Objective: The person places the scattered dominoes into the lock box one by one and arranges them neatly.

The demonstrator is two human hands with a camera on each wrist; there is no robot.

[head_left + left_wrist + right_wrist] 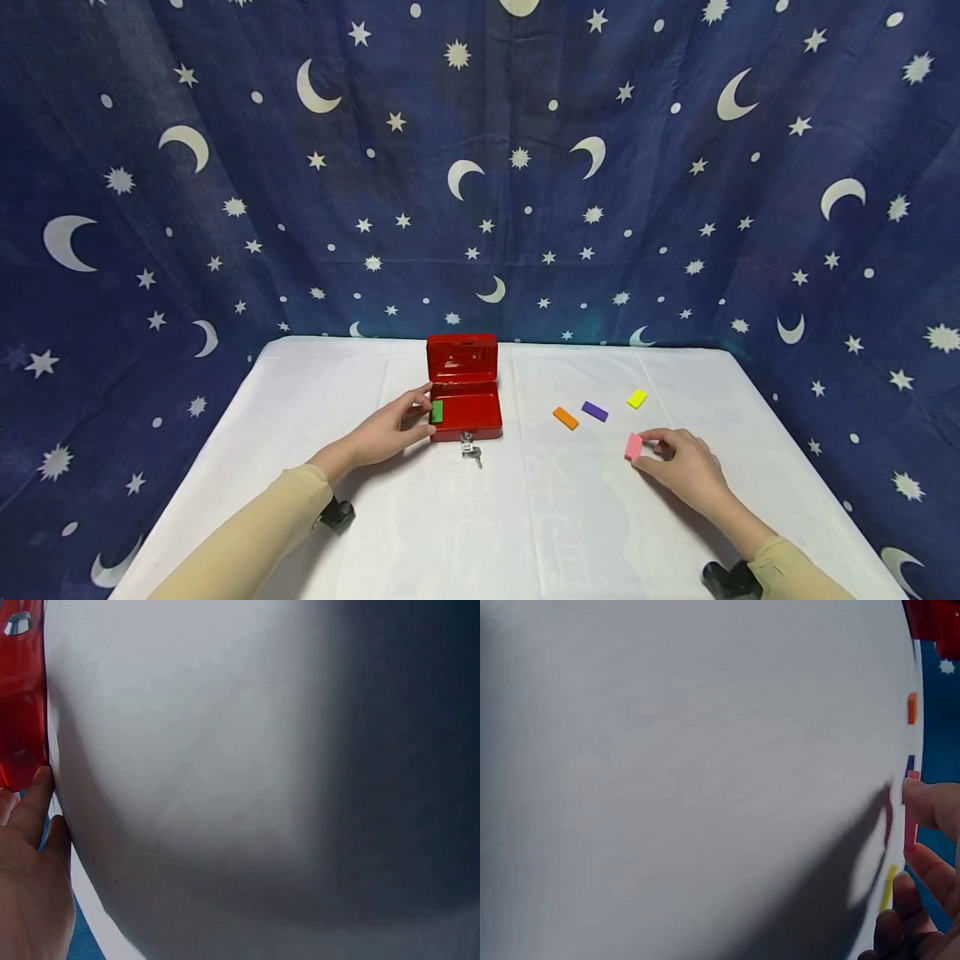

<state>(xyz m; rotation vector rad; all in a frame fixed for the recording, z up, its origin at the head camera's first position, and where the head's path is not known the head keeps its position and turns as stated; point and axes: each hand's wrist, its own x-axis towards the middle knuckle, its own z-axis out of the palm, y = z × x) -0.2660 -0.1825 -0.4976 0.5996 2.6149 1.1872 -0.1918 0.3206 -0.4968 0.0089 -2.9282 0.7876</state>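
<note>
A red cash box (465,410) stands on the table with its lid (462,358) raised. Inside, along its left end, is a green block (437,412). My left hand (390,425) rests against the box's left side, thumb near the front corner and fingers farther back; the left wrist view shows the fingertips at the red wall. Over to the right, my right hand (686,467) pinches a pink block (633,447) between thumb and finger, and its shadow falls on the cloth in the right wrist view.
Left of and beyond the right hand lie an orange block (566,418), a purple block (595,411) and a yellow block (637,399). Keys (474,455) hang at the box's front lock. A blue star-and-moon curtain (525,208) rises behind the white-covered table (480,533).
</note>
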